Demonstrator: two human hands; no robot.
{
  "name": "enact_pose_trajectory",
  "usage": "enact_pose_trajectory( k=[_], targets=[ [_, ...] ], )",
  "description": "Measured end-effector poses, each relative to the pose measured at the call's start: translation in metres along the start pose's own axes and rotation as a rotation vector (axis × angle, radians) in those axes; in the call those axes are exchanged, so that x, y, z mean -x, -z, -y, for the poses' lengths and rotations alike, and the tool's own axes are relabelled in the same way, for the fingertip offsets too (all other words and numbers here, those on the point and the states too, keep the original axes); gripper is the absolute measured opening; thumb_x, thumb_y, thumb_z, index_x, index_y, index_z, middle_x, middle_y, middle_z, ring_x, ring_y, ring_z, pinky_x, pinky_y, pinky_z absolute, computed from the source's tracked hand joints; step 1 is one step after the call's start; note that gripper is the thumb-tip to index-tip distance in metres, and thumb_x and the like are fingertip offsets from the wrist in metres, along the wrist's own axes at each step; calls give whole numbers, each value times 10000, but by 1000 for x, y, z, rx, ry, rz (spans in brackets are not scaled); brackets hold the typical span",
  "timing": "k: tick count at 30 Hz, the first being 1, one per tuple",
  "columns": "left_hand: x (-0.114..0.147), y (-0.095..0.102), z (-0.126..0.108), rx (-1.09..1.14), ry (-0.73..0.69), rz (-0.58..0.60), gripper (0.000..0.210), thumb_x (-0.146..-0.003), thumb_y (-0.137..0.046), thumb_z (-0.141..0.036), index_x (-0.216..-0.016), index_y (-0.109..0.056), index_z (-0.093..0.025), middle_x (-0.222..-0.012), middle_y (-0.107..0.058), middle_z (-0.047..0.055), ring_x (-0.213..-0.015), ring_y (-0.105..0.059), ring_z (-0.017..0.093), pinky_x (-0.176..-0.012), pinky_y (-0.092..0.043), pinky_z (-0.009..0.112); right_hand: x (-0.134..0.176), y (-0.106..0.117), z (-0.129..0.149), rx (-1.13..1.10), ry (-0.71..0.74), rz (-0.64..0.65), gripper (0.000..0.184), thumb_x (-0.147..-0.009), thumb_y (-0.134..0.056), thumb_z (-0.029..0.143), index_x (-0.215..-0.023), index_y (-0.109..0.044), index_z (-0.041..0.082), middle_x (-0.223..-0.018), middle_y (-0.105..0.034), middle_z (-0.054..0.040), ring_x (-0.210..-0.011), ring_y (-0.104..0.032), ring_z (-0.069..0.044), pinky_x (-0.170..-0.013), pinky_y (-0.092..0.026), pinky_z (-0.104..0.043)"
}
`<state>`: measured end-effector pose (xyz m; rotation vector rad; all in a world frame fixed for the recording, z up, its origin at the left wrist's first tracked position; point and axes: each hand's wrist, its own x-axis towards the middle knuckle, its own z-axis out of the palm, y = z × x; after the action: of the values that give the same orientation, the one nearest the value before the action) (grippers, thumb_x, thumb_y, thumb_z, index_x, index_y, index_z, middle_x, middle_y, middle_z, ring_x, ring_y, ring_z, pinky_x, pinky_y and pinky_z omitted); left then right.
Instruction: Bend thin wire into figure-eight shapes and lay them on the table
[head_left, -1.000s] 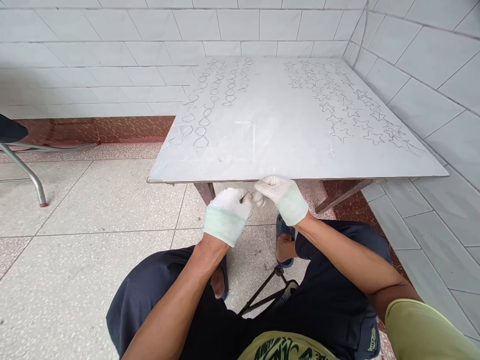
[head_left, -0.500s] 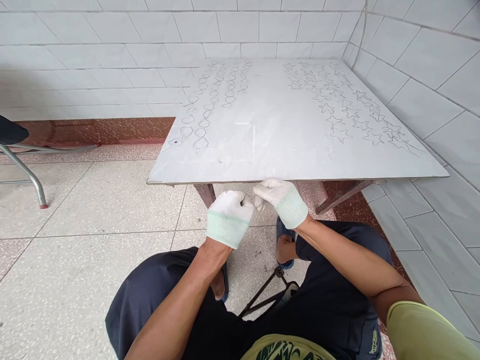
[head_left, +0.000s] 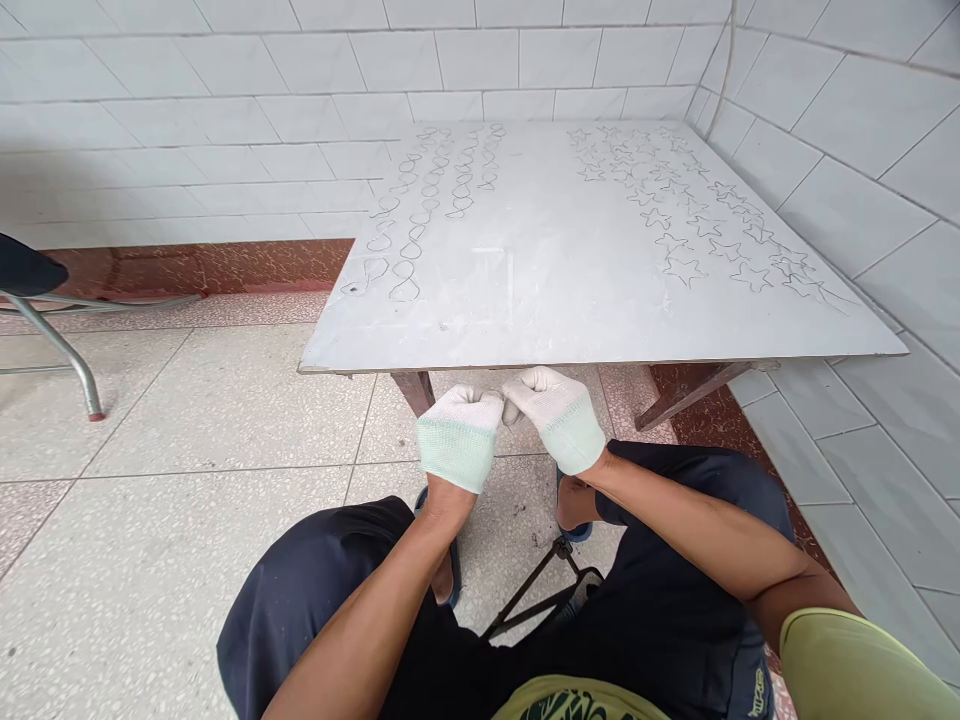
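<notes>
My left hand [head_left: 461,435], in a white knitted glove with a pale green cuff, is closed just in front of the table's near edge. Against it, fingertips meeting, is my right hand [head_left: 553,415], gloved the same way and also pinched. Whatever lies between the fingers is too small or hidden to make out. Beyond them, on the white tabletop [head_left: 585,300], rows of bent wire figure-eights [head_left: 409,250] lie at the left. Many wire stars [head_left: 682,268] are spread over the right side, some overlapping along the right edge.
Wooden table legs [head_left: 686,393] stand under the board. White tiled walls [head_left: 480,60] close in behind and at the right. A chair's metal leg [head_left: 75,370] is at far left. Between my feet is a dark metal frame [head_left: 532,590] on the speckled floor [head_left: 187,560].
My hands have drawn closer together, the right one slightly lower and to the left. The whole view has shifted a little. The wire shapes on the table look the same.
</notes>
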<state>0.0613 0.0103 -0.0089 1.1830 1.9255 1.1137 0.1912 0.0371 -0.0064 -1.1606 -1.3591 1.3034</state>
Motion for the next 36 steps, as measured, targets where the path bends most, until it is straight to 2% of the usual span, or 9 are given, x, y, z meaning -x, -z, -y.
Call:
enact_pose_trajectory(
  k=[4, 8, 12, 15, 18, 22, 28, 32, 36],
  targets=[
    [0, -6, -1, -7, 14, -12, 247, -852, -602, -323, -630, -551, -227, -627, -600, -15, -669, -533, 167, -602, -373, 305, -2, -3, -3, 16, -13, -36, 317, -888, -681, 391, -610, -659, 241, -653, -713, 9, -694, -671, -161, -759, -541, -294],
    [0, -5, -6, 6, -6, 50, 345, -900, -602, -400, -607, -550, -227, -597, -568, -14, -631, -508, 163, -581, -361, 305, -11, 6, -6, 17, -9, -39, 321, -882, -681, 377, -592, -663, 241, -652, -713, 10, -699, -665, -163, -786, -537, -302],
    [0, 5, -14, 39, -78, 132, 270, -916, -592, -413, -827, -736, -203, -749, -712, 9, -741, -613, 189, -677, -448, 293, -16, 16, -8, 2, 7, -20, 339, -889, -706, 410, -598, -682, 238, -642, -708, 13, -683, -649, -158, -805, -526, -306],
    [1, 11, -16, 38, -61, 122, 292, -923, -591, -422, -943, -784, -203, -824, -765, 16, -797, -654, 205, -729, -480, 296, -15, 16, -7, -31, 19, -48, 350, -900, -701, 416, -601, -678, 237, -630, -697, 12, -669, -636, -154, -802, -519, -307],
    [4, 10, -18, -36, -34, 108, 304, -926, -612, -457, -826, -768, -216, -762, -734, 1, -769, -641, 199, -720, -463, 293, -14, 14, -6, -67, 37, -55, 358, -900, -696, 408, -587, -663, 238, -635, -694, 7, -681, -643, -157, -807, -524, -306],
    [6, 4, -19, -93, -22, 161, 333, -915, -608, -401, -634, -619, -222, -627, -584, -34, -655, -536, 156, -647, -400, 277, -14, 11, -10, -67, 4, -55, 354, -876, -718, 427, -583, -651, 240, -627, -686, 14, -670, -638, -159, -782, -529, -307],
    [3, 1, -16, 12, -68, 206, 306, -901, -549, -323, -616, -546, -213, -613, -497, -46, -606, -427, 125, -617, -352, 267, -15, 6, -16, -19, 0, -75, 314, -858, -722, 438, -621, -673, 237, -653, -703, 12, -686, -645, -159, -773, -534, -313],
    [-4, 4, -10, 104, -75, 176, 278, -862, -547, -326, -608, -510, -220, -604, -482, -36, -599, -419, 129, -586, -326, 278, -14, 4, -10, -92, -51, -7, 157, -790, -744, 375, -800, -752, 219, -738, -747, 8, -718, -684, -164, -738, -555, -308],
    [-10, 14, -5, 120, -59, 131, 317, -861, -591, -393, -611, -486, -230, -586, -475, -36, -560, -399, 126, -541, -292, 290, -10, 5, 2, -173, -55, 83, 281, -803, -746, 422, -964, -754, 192, -788, -766, -10, -735, -703, -164, -758, -577, -325]
  ],
)
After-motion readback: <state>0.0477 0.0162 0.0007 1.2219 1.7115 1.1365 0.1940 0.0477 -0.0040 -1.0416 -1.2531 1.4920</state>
